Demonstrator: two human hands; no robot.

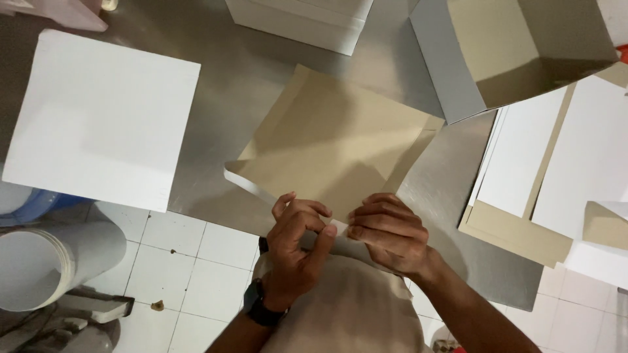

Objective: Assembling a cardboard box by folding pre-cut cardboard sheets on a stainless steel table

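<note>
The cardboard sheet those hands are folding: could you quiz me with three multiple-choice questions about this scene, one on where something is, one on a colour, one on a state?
1. Where does the closed white box sit relative to the brown cardboard sheet?
A. To its left on the metal table
B. On top of it
C. Under the table

2. What colour is the sheet's upward face?
A. Bright blue
B. Brown
C. Black

3. What are the left hand and right hand doing?
A. Resting flat, away from the sheet
B. Both pinching the sheet's near edge
C. Lifting the white box

Answers: 1 A, the box lies left of the sheet on the steel surface. 2 B, the face turned up is plain brown board. 3 B, the fingers of both hands close on the near edge.
</note>
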